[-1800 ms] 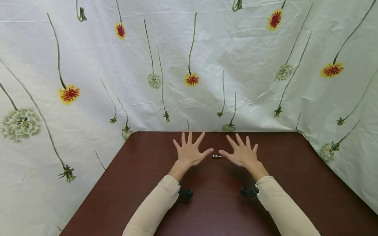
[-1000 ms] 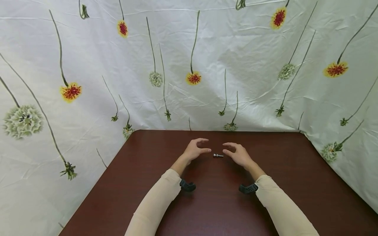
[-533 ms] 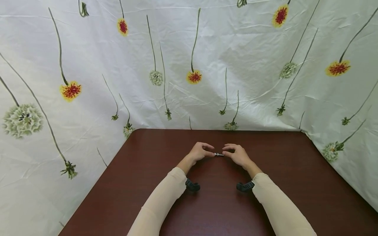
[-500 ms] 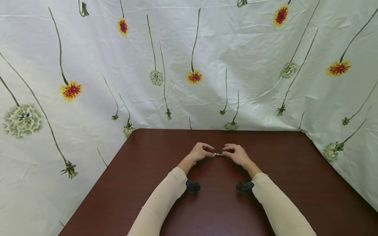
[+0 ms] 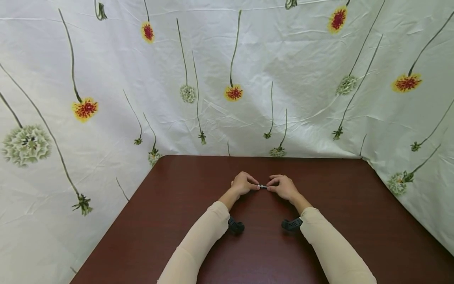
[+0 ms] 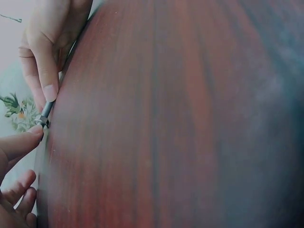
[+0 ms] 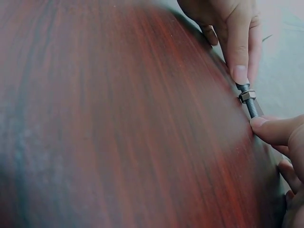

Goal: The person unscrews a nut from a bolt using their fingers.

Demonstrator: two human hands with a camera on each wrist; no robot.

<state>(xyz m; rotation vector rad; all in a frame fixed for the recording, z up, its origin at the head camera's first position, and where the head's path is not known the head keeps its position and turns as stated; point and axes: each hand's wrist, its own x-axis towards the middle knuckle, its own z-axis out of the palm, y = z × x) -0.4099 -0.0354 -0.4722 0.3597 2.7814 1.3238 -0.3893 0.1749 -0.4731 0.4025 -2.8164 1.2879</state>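
A small metal bolt [image 5: 263, 186] with a hex nut [image 7: 247, 96] on its thread lies level between my two hands, over the far middle of the table. Thumb and forefinger of my left hand [image 5: 242, 184] pinch the head end, which they mostly cover. From the other side my right hand [image 5: 285, 188] pinches the tip of the threaded shank [image 7: 253, 109]. The nut sits close to the left fingertips, with bare thread showing between it and the right thumb. Whether the bolt touches the table I cannot tell.
The dark red-brown wooden table [image 5: 262, 252] has its far edge just beyond the hands. Behind it hangs a white cloth [image 5: 305, 71] printed with flowers. A black strap [image 5: 235, 225] is on the left wrist, and another black strap [image 5: 291, 224] on the right.
Both hands have come inward from a spread-fingered pose beside the bolt. Their fingers have curled, and each now pinches one end of it.
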